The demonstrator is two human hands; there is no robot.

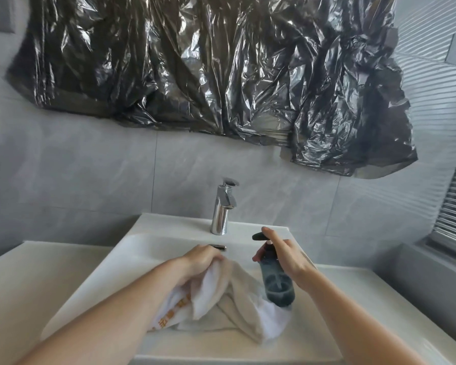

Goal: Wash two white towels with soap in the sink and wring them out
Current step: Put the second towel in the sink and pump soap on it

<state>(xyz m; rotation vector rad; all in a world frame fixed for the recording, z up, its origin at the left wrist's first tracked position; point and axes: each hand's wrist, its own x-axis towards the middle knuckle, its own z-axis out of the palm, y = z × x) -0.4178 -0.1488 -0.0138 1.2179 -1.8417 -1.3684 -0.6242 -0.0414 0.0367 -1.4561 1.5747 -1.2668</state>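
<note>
My left hand [204, 260] clamps a bunched fold of white towel [211, 293] above the sink [111, 262] basin. My right hand [287, 255] wraps the dark pump bottle [275, 281], tilted over the cloth, index finger extended onto the pump head.

Risk: with the nozzle aimed past the towel, soap would likely land on the bare basin. Risk: a wet palm could let the tilted bottle slip.

Count: one bottle, one chrome faucet [223, 206]. The towel heap may be two cloths; I cannot separate them.
</note>
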